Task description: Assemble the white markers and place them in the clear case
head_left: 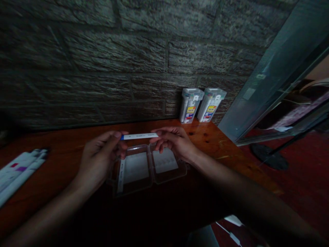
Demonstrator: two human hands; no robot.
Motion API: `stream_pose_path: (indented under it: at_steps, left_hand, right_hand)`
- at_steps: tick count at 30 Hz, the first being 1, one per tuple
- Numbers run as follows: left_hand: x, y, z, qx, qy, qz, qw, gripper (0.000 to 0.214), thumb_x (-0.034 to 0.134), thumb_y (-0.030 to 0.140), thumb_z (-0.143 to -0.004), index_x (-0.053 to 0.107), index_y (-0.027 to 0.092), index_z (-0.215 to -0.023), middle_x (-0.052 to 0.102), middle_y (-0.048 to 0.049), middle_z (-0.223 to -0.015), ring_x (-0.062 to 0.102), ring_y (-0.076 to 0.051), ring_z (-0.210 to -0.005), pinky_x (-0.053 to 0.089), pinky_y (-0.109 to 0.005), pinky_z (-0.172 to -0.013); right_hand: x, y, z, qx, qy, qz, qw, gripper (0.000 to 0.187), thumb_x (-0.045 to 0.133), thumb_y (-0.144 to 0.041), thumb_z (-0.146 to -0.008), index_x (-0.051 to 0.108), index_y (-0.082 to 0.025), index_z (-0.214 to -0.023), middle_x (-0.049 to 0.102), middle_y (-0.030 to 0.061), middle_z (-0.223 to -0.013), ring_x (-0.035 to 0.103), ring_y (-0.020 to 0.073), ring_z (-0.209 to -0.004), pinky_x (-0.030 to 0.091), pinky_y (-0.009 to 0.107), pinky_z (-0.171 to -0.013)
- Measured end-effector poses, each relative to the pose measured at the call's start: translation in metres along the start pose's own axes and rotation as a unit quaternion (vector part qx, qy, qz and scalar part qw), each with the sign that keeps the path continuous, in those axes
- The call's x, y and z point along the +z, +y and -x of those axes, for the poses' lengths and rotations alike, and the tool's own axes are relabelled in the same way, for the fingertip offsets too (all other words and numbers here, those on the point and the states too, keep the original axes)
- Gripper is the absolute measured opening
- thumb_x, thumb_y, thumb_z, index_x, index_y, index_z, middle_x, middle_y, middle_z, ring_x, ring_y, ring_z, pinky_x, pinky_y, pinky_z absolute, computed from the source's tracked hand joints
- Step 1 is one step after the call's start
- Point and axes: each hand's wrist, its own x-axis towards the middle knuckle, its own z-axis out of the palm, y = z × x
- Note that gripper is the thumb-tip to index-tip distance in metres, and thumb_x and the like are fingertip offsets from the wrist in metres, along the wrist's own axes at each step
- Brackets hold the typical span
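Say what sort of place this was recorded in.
Probably a room in a home or small workshop; the picture doesn't settle which. A wooden table stands by a wall of rough, stone-like blocks, and the floor is red.

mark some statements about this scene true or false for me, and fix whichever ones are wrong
1. The left hand and right hand hold one white marker between them. True.
2. The marker's blue end is at the right hand. False: it is at the left hand.
3. The clear case below the hands is shut. False: it lies open.
4. A second marker lies along the left edge of the case. True.
5. Two clear containers stand side by side near the wall. True.
6. The group of markers on the table lies at the far right. False: it lies at the left.
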Motion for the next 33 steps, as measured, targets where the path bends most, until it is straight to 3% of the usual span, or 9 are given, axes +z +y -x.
stream_pose_path:
  at_steps: [13,33]
  left_hand:
    - [0.0003,-0.0021,-0.0011,0.007,-0.003,-0.015,1.0,0.02,0.073,0.034,-0.089,0.075,0.015,-0.097,0.066,0.0002,-0.065,0.055,-0.011,-0.048,0.045,-0.022,-0.048]
    - [-0.001,-0.0033,-0.0022,0.015,-0.015,0.01,1.0,0.02,0.076,0.033,-0.088,0.077,0.015,-0.097,0.066,0.0003,-0.065,0.056,-0.01,-0.048,0.044,-0.021,-0.048]
  right_hand:
    - [0.0017,-0.0017,0.0026,-0.018,0.001,0.04,0.999,0.027,0.086,-0.024,-0.072,0.083,-0.021,-0.098,0.084,0.0041,-0.083,0.071,0.0135,-0.057,0.056,0.026,-0.05]
    - [0.0012,-0.0015,0.0048,-0.011,-0.012,0.035,0.999,0.025,0.082,-0.023,-0.078,0.083,-0.019,-0.103,0.083,0.0063,-0.085,0.072,0.0138,-0.056,0.056,0.027,-0.052]
